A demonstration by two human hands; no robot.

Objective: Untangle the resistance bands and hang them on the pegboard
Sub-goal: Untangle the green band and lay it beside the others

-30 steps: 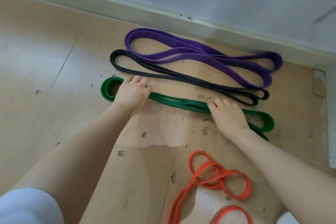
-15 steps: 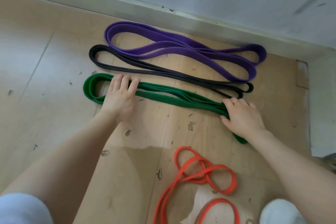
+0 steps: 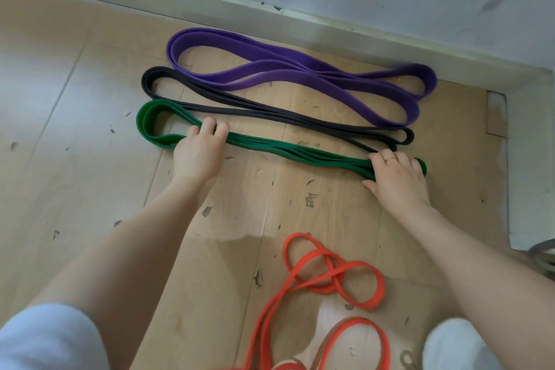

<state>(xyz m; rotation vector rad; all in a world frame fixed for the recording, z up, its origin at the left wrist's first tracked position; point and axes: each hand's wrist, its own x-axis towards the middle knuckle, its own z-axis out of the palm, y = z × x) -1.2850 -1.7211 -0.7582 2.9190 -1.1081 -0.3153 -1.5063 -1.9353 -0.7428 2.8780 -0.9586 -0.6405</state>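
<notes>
The left hand (image 3: 198,153) lies palm down on the green band (image 3: 288,153), its fingers (image 3: 208,126) spread flat over the strands just beside the band's left loop, pressing rather than gripping. The right hand (image 3: 396,180) covers the band's right end, fingers (image 3: 380,159) curled over the bundled strands with the thumb on the floor side; a ring shows on one finger, and whether the strands are truly pinched cannot be told. Between the hands the green band runs folded in several layers, straight along the wooden floor (image 3: 75,129). Just beyond it lies the black band (image 3: 264,112), folded long and thin, its right loop close to the right hand's fingertips. Beyond that, nearest the skirting board (image 3: 330,30), rests the wider purple band (image 3: 285,69) in overlapping loops. Nearer the person, between the forearms, the orange band (image 3: 330,276) lies twisted and knotted on itself, trailing toward the bottom edge.
</notes>
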